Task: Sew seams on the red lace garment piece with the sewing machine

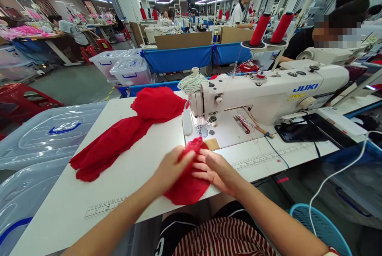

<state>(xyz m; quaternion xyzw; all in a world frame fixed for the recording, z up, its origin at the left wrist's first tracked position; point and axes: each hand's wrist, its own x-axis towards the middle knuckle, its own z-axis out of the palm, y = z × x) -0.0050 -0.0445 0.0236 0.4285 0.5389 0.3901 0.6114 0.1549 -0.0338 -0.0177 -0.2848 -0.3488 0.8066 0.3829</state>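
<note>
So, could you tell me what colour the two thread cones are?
Red, both thread cones, clearest in the head view.

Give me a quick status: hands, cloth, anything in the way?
Both hands, left and right, pressing small red cloth piece. Lies before sewing machine. Red fabric pile lies left.

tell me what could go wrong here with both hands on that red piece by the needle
1. The small red fabric piece hangs over the front edge of the table; if the left hand or right hand lets go, it may slide off.
2. Its far end lies near the needle area of the sewing machine, so fingers feeding it forward could get close to the needle.
3. The snips lie loose nearby and might snag the cloth.
</note>
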